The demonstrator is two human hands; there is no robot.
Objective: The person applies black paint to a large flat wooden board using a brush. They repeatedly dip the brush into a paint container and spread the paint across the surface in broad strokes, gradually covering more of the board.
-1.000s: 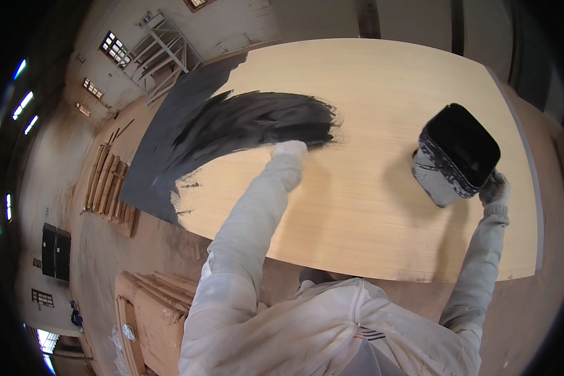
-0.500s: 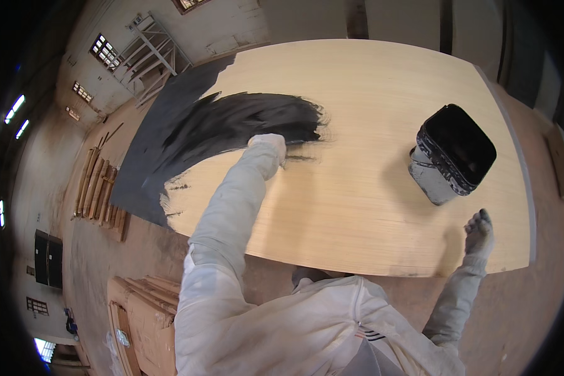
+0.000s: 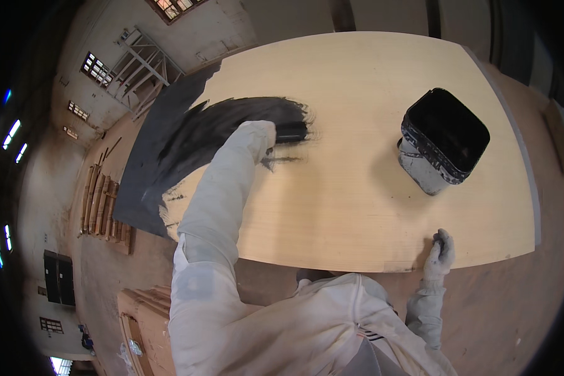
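STEP (judged): spreading black coating (image 3: 188,128); next stroke calls for overlapping the leading edge | 1 wood-faced panel (image 3: 344,207): coated from left edge toward centre | 1 square-topped bucket (image 3: 432,156): short of right edge | 2 hands: left hand (image 3: 257,133) over coating, fingers hidden, grip cannot be told; right hand (image 3: 440,254) empty, loosely curled, at near edge

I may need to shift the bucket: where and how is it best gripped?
The bucket stands mouth up on the board, its rim jutting out like a ledge beyond the narrower body. So probably hook the right hand under the near rim, coming from the person's side. It's black-smeared there, so might be slippery.
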